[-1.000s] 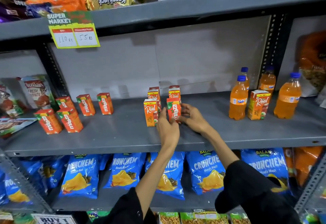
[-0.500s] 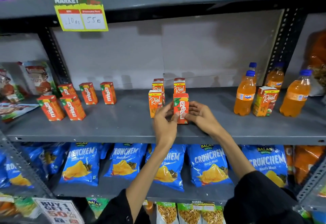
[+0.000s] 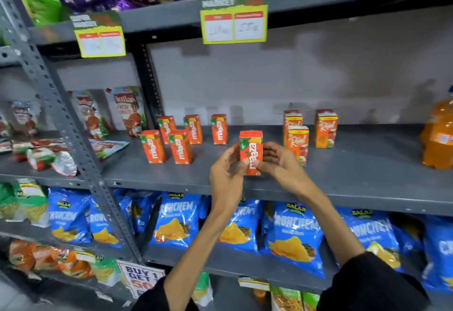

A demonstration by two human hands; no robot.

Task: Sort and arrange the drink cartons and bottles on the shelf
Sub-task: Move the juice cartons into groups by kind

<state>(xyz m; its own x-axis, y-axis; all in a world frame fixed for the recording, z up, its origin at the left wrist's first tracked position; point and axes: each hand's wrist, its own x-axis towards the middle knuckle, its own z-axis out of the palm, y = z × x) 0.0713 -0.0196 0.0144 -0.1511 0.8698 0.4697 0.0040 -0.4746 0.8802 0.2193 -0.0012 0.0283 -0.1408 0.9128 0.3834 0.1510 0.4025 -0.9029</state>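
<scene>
Both hands hold one orange Maaza carton (image 3: 251, 150) upright, just above the grey middle shelf (image 3: 355, 178). My left hand (image 3: 226, 172) grips its left side and my right hand (image 3: 279, 166) its right side. Several more Maaza cartons (image 3: 181, 146) stand in a group to the left. Three Real juice cartons (image 3: 325, 130) stand to the right, one partly hidden behind my right hand. An orange soda bottle (image 3: 437, 136) shows at the far right edge, blurred.
Tomato snack packets (image 3: 130, 109) lean and lie at the shelf's left end, past a slanted steel upright (image 3: 61, 124). Blue Crunchem bags (image 3: 294, 234) fill the shelf below. Yellow price tags (image 3: 234, 26) hang from the upper shelf, which holds more packets.
The Maaza carton has left its spot beside the Real cartons and moved left, held in both hands. My view has swung left, so the bottles sit at the frame's right edge.
</scene>
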